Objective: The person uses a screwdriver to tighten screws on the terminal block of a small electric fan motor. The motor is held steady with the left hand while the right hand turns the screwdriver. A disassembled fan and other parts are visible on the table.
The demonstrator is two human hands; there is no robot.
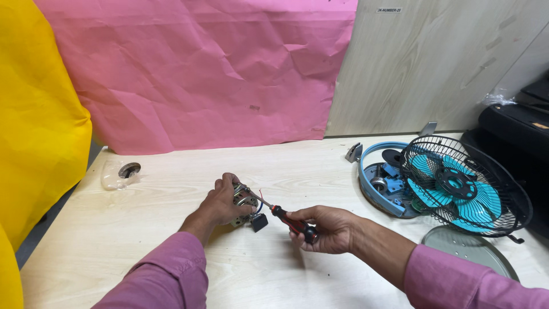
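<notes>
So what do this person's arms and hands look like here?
Both arms wear long pink sleeves with buttoned-style cuffs, pushed back above the wrists. The left hand and right hand are bare: no gloves, rings or watch visible.

A small metal motor (245,202) with a black block and thin wires lies near the fan (460,186); a red-and-black screwdriver (287,220) tip touches it.

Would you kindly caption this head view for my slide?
Left hand steadies a small metal motor part while right hand applies a red-handled screwdriver.
</notes>
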